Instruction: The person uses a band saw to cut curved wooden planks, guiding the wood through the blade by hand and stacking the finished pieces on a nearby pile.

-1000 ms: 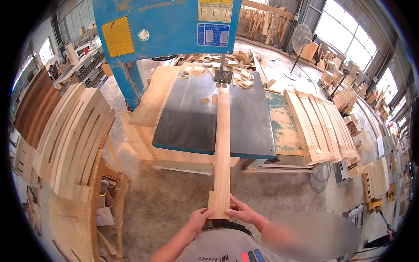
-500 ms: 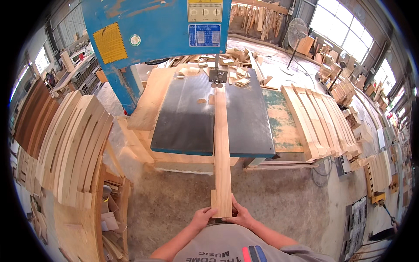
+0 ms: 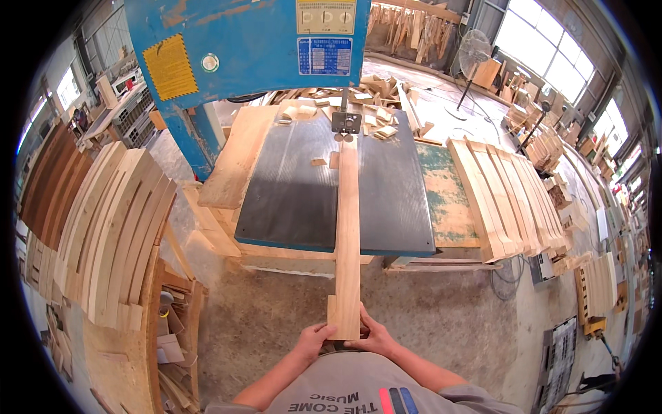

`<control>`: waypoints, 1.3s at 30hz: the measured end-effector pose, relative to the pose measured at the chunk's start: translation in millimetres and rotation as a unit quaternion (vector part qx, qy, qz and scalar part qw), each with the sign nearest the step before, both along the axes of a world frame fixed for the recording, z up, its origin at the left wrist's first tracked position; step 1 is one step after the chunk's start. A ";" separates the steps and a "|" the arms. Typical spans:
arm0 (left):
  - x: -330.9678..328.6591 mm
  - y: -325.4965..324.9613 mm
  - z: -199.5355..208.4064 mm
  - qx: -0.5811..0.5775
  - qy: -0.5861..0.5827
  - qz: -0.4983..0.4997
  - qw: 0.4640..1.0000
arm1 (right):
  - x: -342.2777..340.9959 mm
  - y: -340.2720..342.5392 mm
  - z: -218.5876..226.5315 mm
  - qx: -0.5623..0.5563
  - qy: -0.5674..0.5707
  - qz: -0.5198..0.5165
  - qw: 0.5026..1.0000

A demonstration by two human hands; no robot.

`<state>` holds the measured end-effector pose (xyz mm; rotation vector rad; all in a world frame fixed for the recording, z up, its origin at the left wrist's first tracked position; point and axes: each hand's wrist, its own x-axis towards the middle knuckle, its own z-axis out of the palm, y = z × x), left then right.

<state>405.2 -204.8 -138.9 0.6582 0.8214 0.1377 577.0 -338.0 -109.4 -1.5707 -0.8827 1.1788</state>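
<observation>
Dk tbl (image 3: 289, 196), long wd plank (image 3: 348, 238).

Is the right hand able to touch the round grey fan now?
Probably not: the right hand holds the long pale wooden board, while the round grey fan stands far back beyond the flat black table.

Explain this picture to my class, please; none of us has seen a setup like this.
The view comes from a head-worn camera looking down; its wide lens bends straight edges. There are no robot arms, just two bare hands. The left hand and right hand hold the near end of a long wooden board. Its farther part rests on the dark tabletop of a blue machine, probably a bandsaw. Loose wood offcuts lie toward the tabletop's back.
</observation>
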 end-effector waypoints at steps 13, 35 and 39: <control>25.0 26.8 16.5 0.048 0.039 -0.019 0.998 | 20.9 27.8 -8.0 0.016 0.060 -0.016 0.998; 80.2 86.5 -0.1 0.049 0.042 0.001 0.998 | 79.0 93.3 9.2 0.046 -0.154 0.001 0.987; 92.1 95.6 -0.1 0.044 0.039 0.004 0.998 | 89.8 102.9 8.0 0.046 -0.147 -0.007 0.988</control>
